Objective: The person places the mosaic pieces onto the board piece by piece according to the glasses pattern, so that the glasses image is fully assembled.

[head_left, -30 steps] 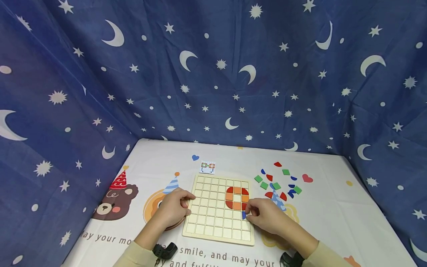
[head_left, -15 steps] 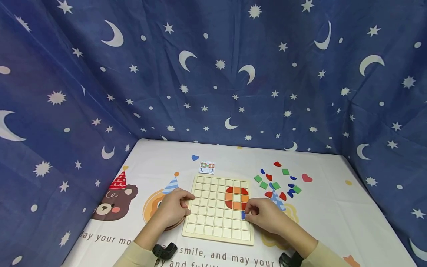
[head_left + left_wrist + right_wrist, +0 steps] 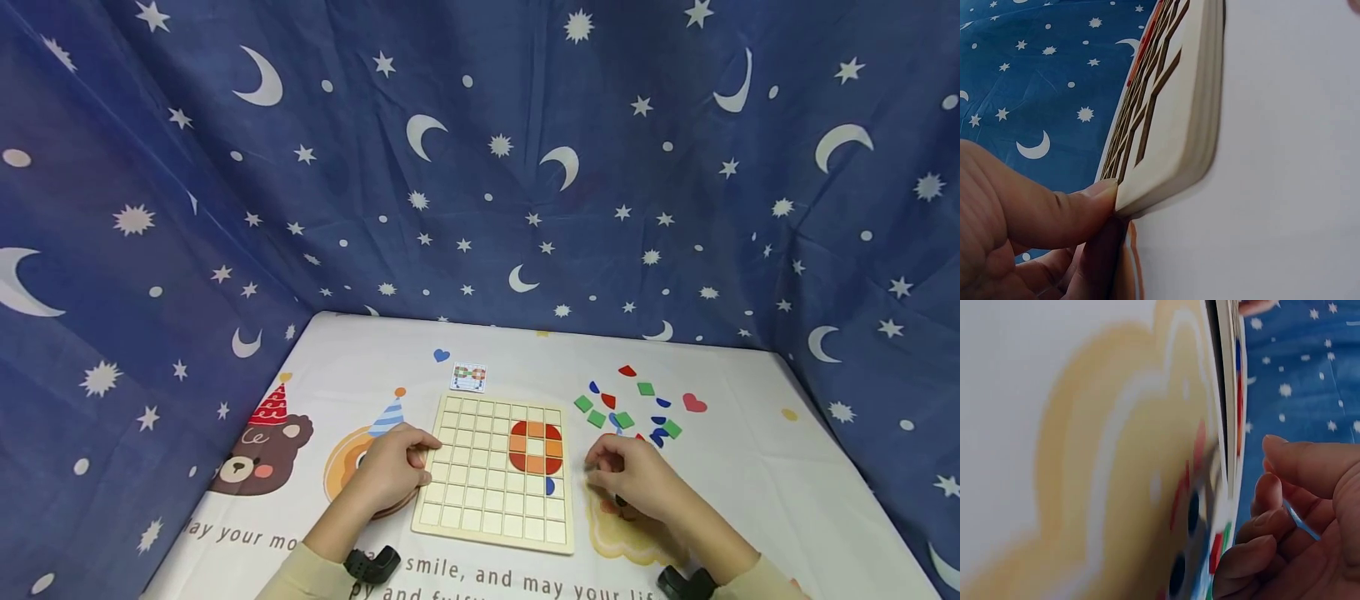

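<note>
In the head view, a pale wooden grid board (image 3: 472, 479) lies on the table. My left hand (image 3: 393, 467) pinches its left edge; in the left wrist view the thumb (image 3: 1063, 215) rests at the board's corner. A ring of red and orange tiles (image 3: 536, 463) fills cells on the right side. Just below the ring sits a blue half-round piece (image 3: 550, 486) in a cell. My right hand (image 3: 637, 475) hovers over the tablecloth right of the board, its fingers loosely curled with nothing between them, as the right wrist view also shows.
Loose green squares (image 3: 624, 420), red quarter-rounds (image 3: 627, 371) and blue half-rounds (image 3: 660, 419) lie scattered at the back right. A small pattern card (image 3: 468, 377) lies behind the board. The white tablecloth (image 3: 750, 467) carries printed cartoons; a dark blue starry curtain (image 3: 480, 167) rises behind.
My right hand has let go of the blue half-round piece and moved right, off the board. The piece stays in its cell. My left hand keeps its place.
</note>
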Demonstrator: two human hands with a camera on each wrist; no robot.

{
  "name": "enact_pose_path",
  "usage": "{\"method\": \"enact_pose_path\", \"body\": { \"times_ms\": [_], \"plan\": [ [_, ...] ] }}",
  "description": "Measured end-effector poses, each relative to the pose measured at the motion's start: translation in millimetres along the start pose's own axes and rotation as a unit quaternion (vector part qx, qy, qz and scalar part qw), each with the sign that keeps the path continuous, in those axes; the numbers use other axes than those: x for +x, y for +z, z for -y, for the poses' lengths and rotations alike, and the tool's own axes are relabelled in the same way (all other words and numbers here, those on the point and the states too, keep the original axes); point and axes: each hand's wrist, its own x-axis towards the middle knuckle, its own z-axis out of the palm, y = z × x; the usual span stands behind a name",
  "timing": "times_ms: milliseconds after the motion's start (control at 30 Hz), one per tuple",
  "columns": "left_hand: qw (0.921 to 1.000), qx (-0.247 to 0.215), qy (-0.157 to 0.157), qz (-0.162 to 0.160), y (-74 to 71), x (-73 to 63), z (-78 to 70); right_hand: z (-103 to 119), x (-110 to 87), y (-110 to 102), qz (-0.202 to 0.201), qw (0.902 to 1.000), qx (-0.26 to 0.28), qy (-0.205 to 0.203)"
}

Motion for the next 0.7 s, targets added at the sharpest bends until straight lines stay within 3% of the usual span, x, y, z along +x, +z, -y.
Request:
{"method": "enact_pose_path", "body": {
  "times_ms": [267,533,700],
  "plan": [
    [1.0,0.0,-0.005,0.003,2.0,-0.5,0.7,-20.7,-0.5,-29.5,-0.042,0.9972,-0.029,0.055],
    [1.0,0.006,-0.006,-0.001,0.8,0.3,1.7,-49.0,4.6,-57.5,-0.091,0.9919,-0.067,0.058],
    [1.0,0.005,-0.002,-0.001,0.3,1.1,2.1,-67.7,10.1,-65.2,-0.1,0.9882,-0.094,0.068]
  ]
}}
